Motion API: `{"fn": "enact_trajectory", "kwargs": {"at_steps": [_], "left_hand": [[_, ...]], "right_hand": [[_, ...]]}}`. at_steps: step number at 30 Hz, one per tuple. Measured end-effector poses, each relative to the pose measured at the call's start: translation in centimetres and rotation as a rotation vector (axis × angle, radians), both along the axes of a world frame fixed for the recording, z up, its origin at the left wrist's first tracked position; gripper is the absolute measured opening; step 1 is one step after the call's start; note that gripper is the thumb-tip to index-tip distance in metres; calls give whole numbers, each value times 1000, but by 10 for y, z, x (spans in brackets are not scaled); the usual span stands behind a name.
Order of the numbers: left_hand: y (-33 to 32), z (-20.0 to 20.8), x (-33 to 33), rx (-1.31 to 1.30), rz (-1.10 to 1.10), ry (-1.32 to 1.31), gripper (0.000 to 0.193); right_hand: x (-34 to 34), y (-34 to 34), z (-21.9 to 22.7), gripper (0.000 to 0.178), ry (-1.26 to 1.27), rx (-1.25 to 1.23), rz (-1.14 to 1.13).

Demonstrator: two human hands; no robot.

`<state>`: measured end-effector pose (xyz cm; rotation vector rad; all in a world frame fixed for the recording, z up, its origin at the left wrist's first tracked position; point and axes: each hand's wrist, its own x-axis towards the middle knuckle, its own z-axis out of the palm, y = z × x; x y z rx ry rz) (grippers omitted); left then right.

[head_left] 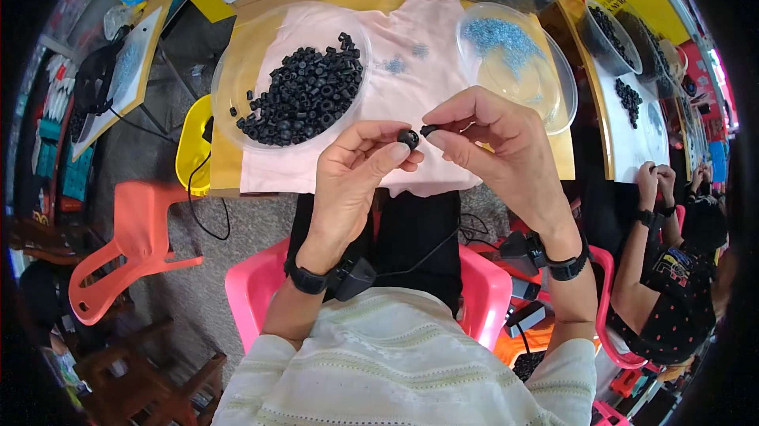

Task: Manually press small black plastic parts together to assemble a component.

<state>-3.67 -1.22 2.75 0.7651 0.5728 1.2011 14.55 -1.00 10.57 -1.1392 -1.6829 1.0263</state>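
Black bead-like part [408, 138]: hovering above pink cloth [403, 38].
Left hand [354, 159] is pinching it, right hand [502, 141] another black piece [428, 131]; likely handling light, stiff, slick, sides offering best hold.

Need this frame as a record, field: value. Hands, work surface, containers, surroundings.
left hand: pinches round black piece
right hand: pinches another black piece
piece gap: very close, contact unclear
surface: pink cloth on table
left dish: black parts
right dish: blue bits
floor left: orange chair
far right: another person
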Motion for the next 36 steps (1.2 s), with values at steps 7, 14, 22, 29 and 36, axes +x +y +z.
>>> {"fn": "enact_trajectory", "kwargs": {"at_steps": [7,14,22,29,36], "left_hand": [[-6,3,1,16,-9,15,25],[-9,4,5,0,-25,-18,25],[-11,1,8,19,3,-1,24],[-10,0,8,42,15,11,22],[-7,-11,6,-133,-94,-195,20]], "right_hand": [[4,-7,3,11,-102,40,-4],[2,-11,0,12,-130,139,-3],[-2,-11,-11,12,-105,184,-32],[-4,-15,-13,9,193,-168,-40],[-6,-12,-35,13,99,17,-84]]}}
